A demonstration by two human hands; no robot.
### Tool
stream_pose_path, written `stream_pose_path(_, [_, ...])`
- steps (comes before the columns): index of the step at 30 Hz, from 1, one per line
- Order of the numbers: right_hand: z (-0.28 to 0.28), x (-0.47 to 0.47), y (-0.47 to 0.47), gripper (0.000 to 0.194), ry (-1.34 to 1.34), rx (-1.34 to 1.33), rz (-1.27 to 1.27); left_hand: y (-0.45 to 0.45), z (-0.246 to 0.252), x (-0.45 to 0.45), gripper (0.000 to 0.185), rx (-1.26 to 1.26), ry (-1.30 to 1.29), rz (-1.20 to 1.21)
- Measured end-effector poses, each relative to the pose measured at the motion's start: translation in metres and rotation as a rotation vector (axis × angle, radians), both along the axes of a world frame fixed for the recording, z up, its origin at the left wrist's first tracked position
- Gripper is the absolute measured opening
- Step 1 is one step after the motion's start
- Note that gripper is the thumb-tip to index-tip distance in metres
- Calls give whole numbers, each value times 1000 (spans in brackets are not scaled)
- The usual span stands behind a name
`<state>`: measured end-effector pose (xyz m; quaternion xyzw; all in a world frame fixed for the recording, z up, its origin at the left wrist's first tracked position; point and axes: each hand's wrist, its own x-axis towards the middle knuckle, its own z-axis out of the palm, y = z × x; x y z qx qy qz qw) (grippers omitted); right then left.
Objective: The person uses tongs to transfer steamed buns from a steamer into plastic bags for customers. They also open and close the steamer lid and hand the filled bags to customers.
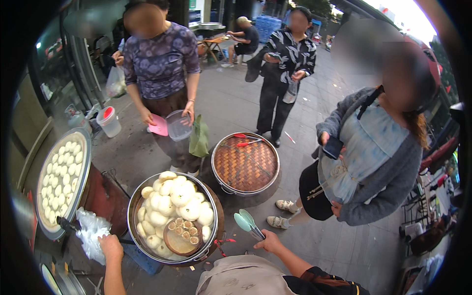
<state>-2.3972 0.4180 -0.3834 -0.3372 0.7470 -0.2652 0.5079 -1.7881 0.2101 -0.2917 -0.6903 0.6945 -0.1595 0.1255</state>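
Observation:
My left hand is curled at the edge of a bunch of clear plastic bags, which hangs by a black holder. In my right hand is a pair of tongs with mint-green tips, pointing up and left. Between my hands stands a round metal steamer pot heaped with white steamed buns. A small round wooden tray sits among the buns, holding several open-topped dumplings.
Small buns cover a round tray at left. Red-tipped tongs lie on a woven bamboo lid. One person holds a clear container and pink lid; another holds a phone.

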Motion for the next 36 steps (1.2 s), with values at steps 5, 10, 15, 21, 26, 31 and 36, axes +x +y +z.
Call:
stream_pose_path(5, [4,-7,-12,53,138,-213,67,33,16,-33,11,-85,165,-163])
stream_pose_path(10, [6,-19,-19,49,28,-359,36,45,59,-63,24,72,111,-196])
stream_pose_path(15, [14,-15,-15,51,-98,-380,80,85,67,-110,23,-45,197,-185])
stream_pose_path(21, [42,14,1,39,-248,-189,7,129,78,-140,15,-72,375,-239])
stream_pose_path(26, [82,75,-8,38,-324,-320,185,205,136,-122,12,-50,761,-88])
stream_pose_path(31, [155,146,-67,41,-449,-466,463,239,164,-130,13,49,1121,-140])
stream_pose_path(36, [212,226,-100,47,-479,-755,832,255,170,-141,13,275,1343,-115])
